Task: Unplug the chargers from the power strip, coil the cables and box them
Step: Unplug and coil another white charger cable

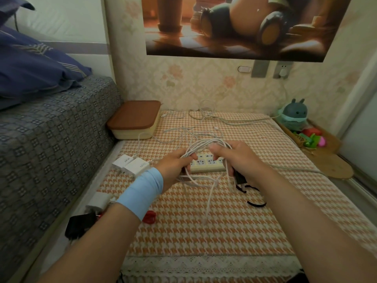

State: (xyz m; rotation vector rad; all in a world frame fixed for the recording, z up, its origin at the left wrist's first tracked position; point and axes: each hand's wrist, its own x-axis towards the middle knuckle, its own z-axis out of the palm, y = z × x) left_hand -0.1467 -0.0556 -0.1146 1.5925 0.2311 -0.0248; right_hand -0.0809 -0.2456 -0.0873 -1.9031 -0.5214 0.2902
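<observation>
Far left — box (132, 133) lidded, contents hidden.

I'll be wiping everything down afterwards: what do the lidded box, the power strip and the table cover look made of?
The box looks like smooth matte cream plastic; its brown lid shows faint grain, so wood or a wood-look finish. The power strip looks like hard cream plastic with moulded sockets. The table cover is woven fabric, orange houndstooth, with a white lace hem.

Floral wallpaper (183, 84) backs a poster (244, 27) (warm-toned), bed (51, 129) at left.
</observation>
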